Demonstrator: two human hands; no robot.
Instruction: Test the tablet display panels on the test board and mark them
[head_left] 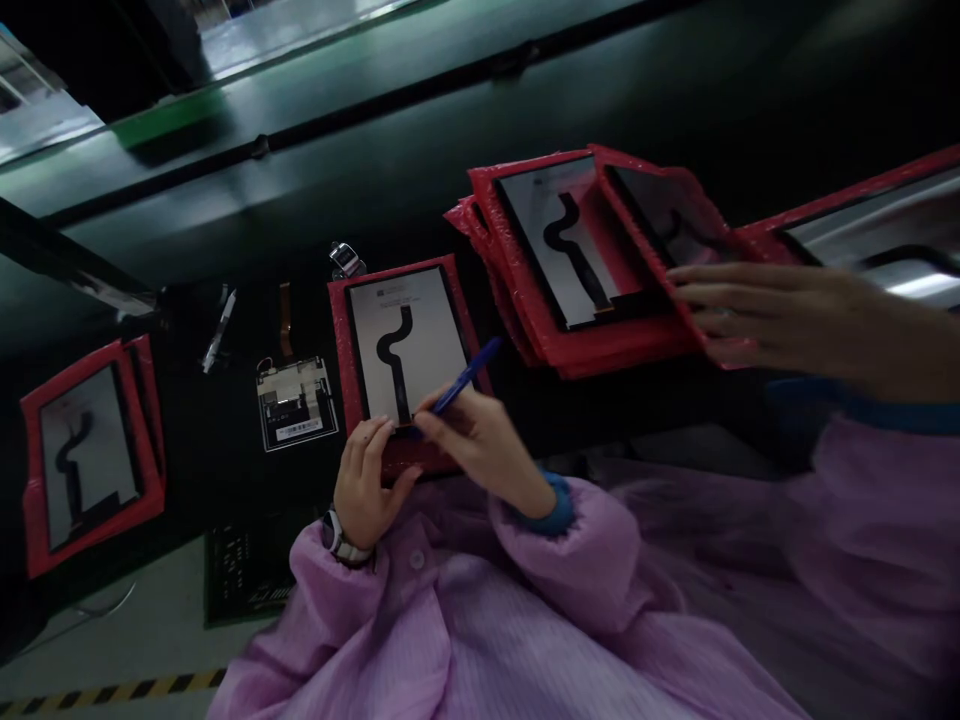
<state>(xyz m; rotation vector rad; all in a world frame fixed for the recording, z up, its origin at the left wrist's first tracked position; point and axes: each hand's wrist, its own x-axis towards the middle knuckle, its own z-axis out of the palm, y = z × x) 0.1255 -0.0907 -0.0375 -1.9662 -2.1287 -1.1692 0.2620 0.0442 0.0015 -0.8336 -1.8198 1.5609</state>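
Observation:
My right hand (484, 445) grips a blue pen (471, 374), its lower end close to the bottom edge of a display panel (436, 340). The panel lies back up, with a black curved flex cable (390, 348), on a red bubble-wrap bag (466, 300). My left hand (369, 485) rests on the panel's lower left corner, fingers bent slightly and thumb apart, holding nothing. Just left of it lies a small panel (300, 403) with a label and an orange ribbon cable (286, 320).
A stack of panels on red bags (555, 365) stands at right, where a co-worker's hand (817, 320) touches the top one. Other bagged panels lie at far left (97, 460) and far right (877, 225). A white pen (219, 332) and a metallic item (346, 261) lie behind.

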